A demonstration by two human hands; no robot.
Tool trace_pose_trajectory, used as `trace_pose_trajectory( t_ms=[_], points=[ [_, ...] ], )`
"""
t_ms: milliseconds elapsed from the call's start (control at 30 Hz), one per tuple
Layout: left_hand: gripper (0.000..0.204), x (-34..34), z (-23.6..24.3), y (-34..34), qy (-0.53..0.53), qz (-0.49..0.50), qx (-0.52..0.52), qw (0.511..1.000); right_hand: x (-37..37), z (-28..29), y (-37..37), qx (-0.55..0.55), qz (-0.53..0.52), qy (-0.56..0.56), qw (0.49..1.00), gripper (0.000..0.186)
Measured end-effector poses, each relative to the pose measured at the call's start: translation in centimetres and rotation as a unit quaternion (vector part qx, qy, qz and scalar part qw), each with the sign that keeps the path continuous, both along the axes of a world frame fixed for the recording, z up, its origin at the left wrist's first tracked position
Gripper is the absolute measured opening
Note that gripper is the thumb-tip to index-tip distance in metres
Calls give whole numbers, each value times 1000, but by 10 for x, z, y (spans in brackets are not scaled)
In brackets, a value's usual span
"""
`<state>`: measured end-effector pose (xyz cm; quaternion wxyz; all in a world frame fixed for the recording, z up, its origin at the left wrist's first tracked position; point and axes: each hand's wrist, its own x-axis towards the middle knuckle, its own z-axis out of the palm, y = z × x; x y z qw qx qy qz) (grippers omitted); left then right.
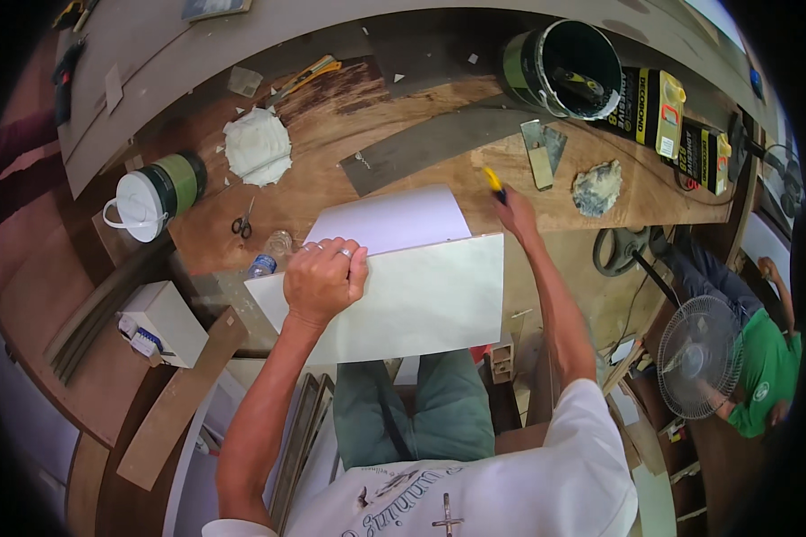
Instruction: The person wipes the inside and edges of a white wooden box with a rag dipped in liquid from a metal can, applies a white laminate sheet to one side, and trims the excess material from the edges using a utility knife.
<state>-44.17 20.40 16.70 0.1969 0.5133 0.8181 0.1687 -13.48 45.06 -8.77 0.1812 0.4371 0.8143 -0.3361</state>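
My left hand (325, 277) is closed over the top edge of a white board (425, 304), which is tilted toward me at the bench's front edge. Behind it lies a pale lilac-white sheet (390, 215). My right hand (516, 212), past the board's upper right corner, grips a yellow utility knife (495, 179) with a black handle, its tip over the wooden bench. A clear plastic bottle (264, 264) is partly hidden left of the board, near black scissors (242, 225).
The bench (658, 179) holds paint pails (157, 197) (562, 67), black adhesive cans (654, 112), a crusted white lump (258, 146), scrapers (539, 154), another knife (304, 79) and a dark strip (394, 157). At right are a fan (698, 358) and a person in green (766, 376).
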Motion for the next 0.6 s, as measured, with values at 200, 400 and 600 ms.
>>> trace_pose_trajectory(
  t_ms=[200, 400, 600],
  points=[
    [16, -4, 4, -2, 7, 8, -6, 1000, -232, 6, 2, -282, 300, 91, 907, 31],
    [15, -2, -1, 0, 1, 13, 22, 1000, -290, -39, -72, -137, 431, 29, 892, 31],
    [16, -3, -2, -1, -2, 8, 16, 1000, -270, -33, -76, -83, 474, 104, 870, 40]
  ],
)
